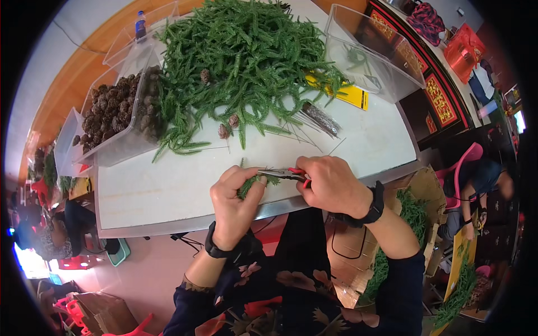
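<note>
Mid-frame, a green, needly plastic sprig (pixel 244 191) is pinched by L hand (pixel 232 193), thumb & finger nearly touching; red-handled metal pliers (pixel 283 175) are gripped by curled R hand (pixel 332 182). Sprig's prob. best kept still, pliers squeezed softly.

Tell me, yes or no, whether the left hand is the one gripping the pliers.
No, the right hand grips the red-handled pliers, while the left hand pinches a green sprig.
</note>
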Demonstrator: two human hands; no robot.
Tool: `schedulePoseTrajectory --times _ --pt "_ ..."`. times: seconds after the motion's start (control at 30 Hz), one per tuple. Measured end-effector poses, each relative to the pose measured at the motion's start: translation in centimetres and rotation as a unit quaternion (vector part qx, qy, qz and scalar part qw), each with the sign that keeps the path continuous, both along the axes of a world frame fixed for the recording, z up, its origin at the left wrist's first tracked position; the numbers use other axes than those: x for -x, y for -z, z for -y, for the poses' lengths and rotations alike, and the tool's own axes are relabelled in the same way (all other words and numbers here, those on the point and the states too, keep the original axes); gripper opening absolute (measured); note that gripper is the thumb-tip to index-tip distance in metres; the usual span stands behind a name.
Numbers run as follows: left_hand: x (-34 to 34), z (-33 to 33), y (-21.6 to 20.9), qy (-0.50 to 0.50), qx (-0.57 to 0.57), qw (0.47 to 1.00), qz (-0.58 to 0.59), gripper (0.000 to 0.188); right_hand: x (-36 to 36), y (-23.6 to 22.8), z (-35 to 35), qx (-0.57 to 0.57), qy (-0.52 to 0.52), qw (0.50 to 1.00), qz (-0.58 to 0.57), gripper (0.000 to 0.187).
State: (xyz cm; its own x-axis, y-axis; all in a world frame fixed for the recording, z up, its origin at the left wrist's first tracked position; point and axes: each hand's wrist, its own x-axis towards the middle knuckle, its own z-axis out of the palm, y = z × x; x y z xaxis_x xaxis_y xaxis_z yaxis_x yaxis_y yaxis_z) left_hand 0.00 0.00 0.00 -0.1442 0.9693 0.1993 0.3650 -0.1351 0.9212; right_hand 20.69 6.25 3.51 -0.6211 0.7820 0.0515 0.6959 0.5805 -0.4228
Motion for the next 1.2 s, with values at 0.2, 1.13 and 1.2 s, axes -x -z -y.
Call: schedulePoseTrajectory --times 0.2,1.13,1.2 --pt "-0.2 0.1 -0.9 0.049 0.035 0.986 0.155 0.011 -0.7 -0.2 0.3 0.008 -0.001 0.999 -0.036 0.018" --pt "0.3 1.0 -1.0 0.136 0.2 0.852 0.464 0.012 -1.1 0.4 -1.8 -0.07 -0.131 0.982 -0.116 0.022" --pt "0.2 1.3 -1.3 0.104 0.175 0.882 0.426 0.011 -1.1 0.2 -0.8 -0.038 -0.119 0.987 -0.1 0.02"
